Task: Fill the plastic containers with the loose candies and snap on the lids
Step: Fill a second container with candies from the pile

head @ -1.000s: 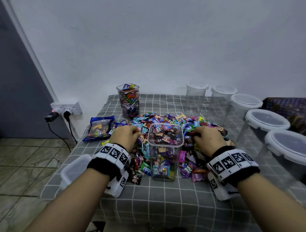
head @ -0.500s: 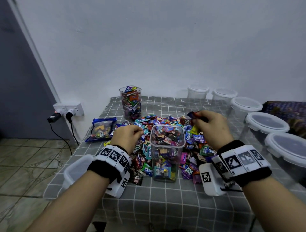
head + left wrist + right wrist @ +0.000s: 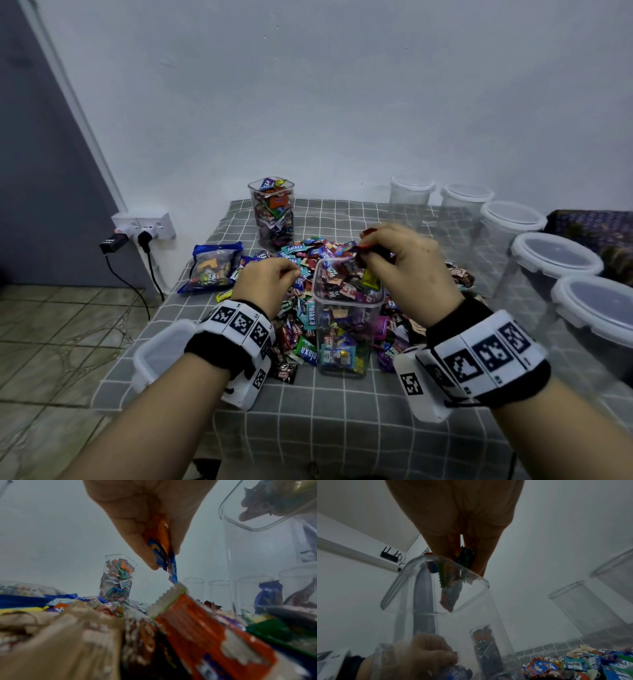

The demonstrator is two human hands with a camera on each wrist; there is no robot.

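A clear square container [image 3: 346, 329], nearly full of wrapped candies, stands in front of the loose candy pile [image 3: 308, 253] on the grey checked cloth. My right hand [image 3: 407, 270] hovers over its open mouth [image 3: 436, 585] and pinches a bunch of candies [image 3: 462, 559]; a yellow-green wrapper [image 3: 370, 279] hangs below the fingers. My left hand [image 3: 267, 287] is low over the pile just left of the container and pinches orange and blue wrappers [image 3: 163, 550].
A second candy-filled container [image 3: 272, 212] without a lid stands at the back. Several empty lidded containers [image 3: 555, 260] line the right side. A loose lid [image 3: 161, 349] lies at the cloth's left edge, a blue snack bag [image 3: 212, 267] beyond it.
My right hand rose from the pile with candies and moved left over the container's mouth. My left hand stayed on the pile and lifted slightly with wrappers pinched.
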